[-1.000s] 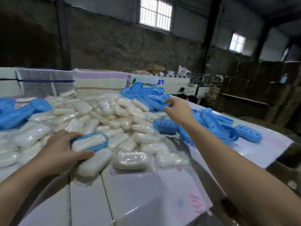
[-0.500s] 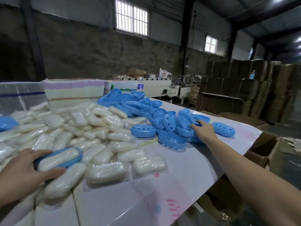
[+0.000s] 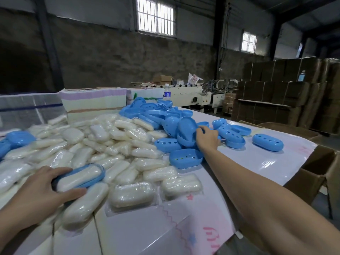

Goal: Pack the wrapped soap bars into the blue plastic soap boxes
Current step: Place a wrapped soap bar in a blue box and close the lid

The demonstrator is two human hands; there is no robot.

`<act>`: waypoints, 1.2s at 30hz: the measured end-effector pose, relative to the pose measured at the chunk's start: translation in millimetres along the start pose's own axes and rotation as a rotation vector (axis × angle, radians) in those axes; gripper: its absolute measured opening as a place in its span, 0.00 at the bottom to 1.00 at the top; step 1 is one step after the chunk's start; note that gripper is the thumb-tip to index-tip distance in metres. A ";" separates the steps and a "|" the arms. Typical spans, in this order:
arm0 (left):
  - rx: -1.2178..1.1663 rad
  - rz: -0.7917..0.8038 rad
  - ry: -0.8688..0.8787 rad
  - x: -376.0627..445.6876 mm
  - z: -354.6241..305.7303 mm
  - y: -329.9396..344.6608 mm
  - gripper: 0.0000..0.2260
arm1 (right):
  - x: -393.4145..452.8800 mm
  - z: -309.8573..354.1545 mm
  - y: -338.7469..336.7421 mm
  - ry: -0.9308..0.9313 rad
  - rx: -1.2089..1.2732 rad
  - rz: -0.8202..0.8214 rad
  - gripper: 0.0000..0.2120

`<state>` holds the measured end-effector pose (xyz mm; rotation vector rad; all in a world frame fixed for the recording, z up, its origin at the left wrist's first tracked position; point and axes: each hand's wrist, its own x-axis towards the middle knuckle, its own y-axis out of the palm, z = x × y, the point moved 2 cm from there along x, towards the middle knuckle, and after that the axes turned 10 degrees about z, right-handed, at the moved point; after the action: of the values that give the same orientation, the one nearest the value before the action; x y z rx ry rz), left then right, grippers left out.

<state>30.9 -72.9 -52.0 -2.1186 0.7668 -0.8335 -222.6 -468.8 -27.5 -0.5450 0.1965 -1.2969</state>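
My left hand curls its grip round a blue plastic soap box half holding a wrapped white soap bar, near left on the white table. My right hand reaches far into the heap of blue oval box halves, fingers curled on one; my palm hides how firmly.

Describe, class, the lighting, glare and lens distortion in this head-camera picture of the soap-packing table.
Head view: daylight enters through the barred window, which is blown out white, while the stone wall stays dim. Soft glare streaks the glossy white table at right. Wide-angle distortion stretches the right forearm and bows the frame edges. The wrapped soap bars glint faintly.
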 end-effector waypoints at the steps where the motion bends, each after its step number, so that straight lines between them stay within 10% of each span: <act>1: -0.006 -0.004 0.002 -0.2 -0.8 -0.2 0.41 | 0.4 0.7 -1.6 -0.002 0.068 -0.019 0.15; 14: -0.004 0.003 -0.014 1.5 3.5 0.4 0.43 | -2.9 9.8 -24.3 -0.014 0.403 0.193 0.24; 18: -0.016 0.015 -0.016 1.7 7.0 0.1 0.48 | 4.0 5.2 -31.7 -0.030 0.288 0.188 0.08; 30: -0.016 0.026 -0.028 1.2 7.6 -0.5 0.46 | 16.0 -0.6 -35.4 -0.018 0.224 0.287 0.05; 36: -0.017 0.042 -0.014 -1.2 1.4 -2.6 0.41 | 16.0 -0.8 -32.1 -0.174 0.254 0.025 0.04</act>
<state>31.9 -70.0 -51.1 -2.1137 0.8114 -0.7919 -246.1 -489.6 -10.0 -0.4331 -0.1052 -1.2213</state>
